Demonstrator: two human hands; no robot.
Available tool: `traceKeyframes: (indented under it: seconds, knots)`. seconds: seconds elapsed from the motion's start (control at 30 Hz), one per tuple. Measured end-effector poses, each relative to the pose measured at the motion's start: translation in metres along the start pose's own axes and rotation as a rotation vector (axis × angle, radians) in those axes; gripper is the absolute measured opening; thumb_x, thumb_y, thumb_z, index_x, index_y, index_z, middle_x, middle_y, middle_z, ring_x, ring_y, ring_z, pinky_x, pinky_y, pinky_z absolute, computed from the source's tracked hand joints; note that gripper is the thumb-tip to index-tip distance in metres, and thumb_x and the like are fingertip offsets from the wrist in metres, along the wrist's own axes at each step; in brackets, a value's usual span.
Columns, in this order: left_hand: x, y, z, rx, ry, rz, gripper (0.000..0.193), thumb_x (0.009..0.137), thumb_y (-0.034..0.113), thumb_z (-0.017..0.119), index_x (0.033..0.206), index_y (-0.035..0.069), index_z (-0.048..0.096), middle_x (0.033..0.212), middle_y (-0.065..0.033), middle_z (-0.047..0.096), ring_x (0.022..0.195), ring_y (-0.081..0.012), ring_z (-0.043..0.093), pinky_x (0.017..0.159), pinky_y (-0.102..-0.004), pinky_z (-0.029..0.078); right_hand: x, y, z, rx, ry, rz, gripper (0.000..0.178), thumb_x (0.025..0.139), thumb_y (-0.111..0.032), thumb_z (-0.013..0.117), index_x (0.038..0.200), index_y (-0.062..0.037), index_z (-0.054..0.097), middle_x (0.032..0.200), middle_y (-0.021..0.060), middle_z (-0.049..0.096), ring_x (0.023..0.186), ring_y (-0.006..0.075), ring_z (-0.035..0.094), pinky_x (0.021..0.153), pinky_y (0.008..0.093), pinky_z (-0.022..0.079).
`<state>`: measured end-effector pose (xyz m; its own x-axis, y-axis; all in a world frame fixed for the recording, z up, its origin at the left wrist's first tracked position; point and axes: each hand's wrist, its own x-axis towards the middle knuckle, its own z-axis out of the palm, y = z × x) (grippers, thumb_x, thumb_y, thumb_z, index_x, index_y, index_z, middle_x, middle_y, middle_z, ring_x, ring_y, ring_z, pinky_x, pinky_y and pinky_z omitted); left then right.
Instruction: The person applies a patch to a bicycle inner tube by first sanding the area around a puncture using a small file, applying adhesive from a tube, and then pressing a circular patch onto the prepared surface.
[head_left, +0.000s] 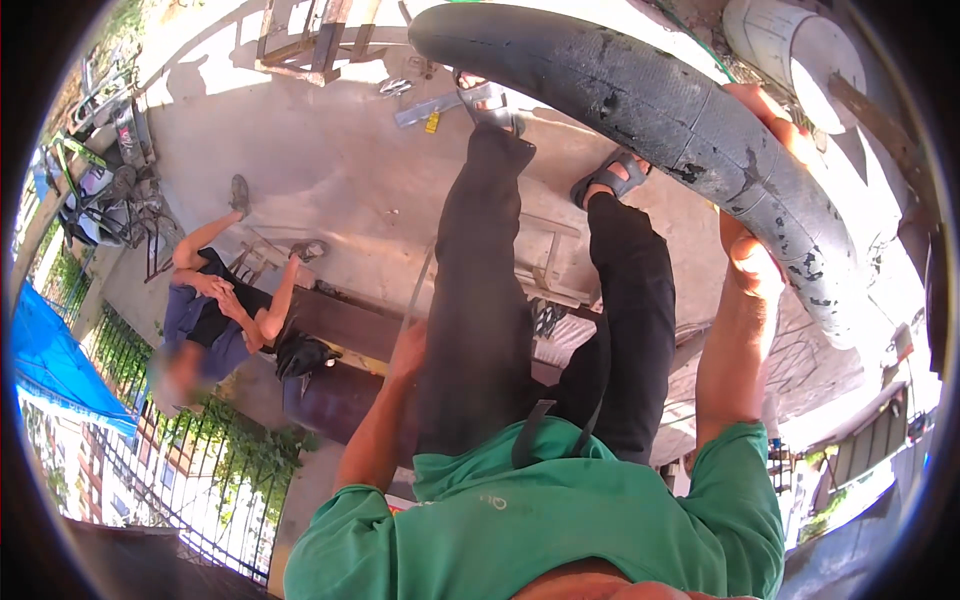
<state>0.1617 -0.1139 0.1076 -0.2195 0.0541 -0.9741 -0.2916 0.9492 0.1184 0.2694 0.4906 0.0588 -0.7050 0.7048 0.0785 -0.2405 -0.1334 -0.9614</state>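
Outdoor yard (330,130), pretty clearly: the sunlit concrete floor (370,210) is bordered by bar fencing (185,490) and greenery (245,450), with clutter (105,195) piled up alongside.

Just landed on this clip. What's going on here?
The person's right hand grips a large black curved tube with worn, patchy marks on its surface; fingers show over its far edge. The tube spans the upper right of the view. The left hand is down beside the left trouser leg; whether it holds anything is unclear. Off to the left, another person sits with hands together.
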Motion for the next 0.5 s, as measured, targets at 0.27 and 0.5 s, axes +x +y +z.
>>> traceKeyframes:
  seconds: [0.27,0.5]
  knots:
    - [0.189,0.062,-0.089,0.235,0.25,-0.047,0.044,0.094,0.033,0.07,0.123,0.0,0.072,0.111,-0.0168,0.076,0.099,-0.0233,0.073,0.084,-0.0359,0.057,-0.078,0.054,0.011,-0.008,0.067,0.068,0.105,0.078,-0.061,0.087,0.161,-0.0152,0.042,0.163,0.0242,0.039,0.152,0.0425,0.035,0.125,0.0611,0.023]
    - [0.515,0.212,-0.115,0.526,0.468,0.396,0.044,0.092,0.043,0.063,0.112,0.006,0.077,0.108,-0.0212,0.076,0.11,-0.0381,0.071,0.096,-0.0474,0.054,-0.159,0.139,0.004,0.05,0.192,0.084,0.114,0.078,-0.071,0.081,0.166,-0.0182,0.031,0.17,0.0244,0.029,0.158,0.0429,0.025,0.127,0.0631,0.014]
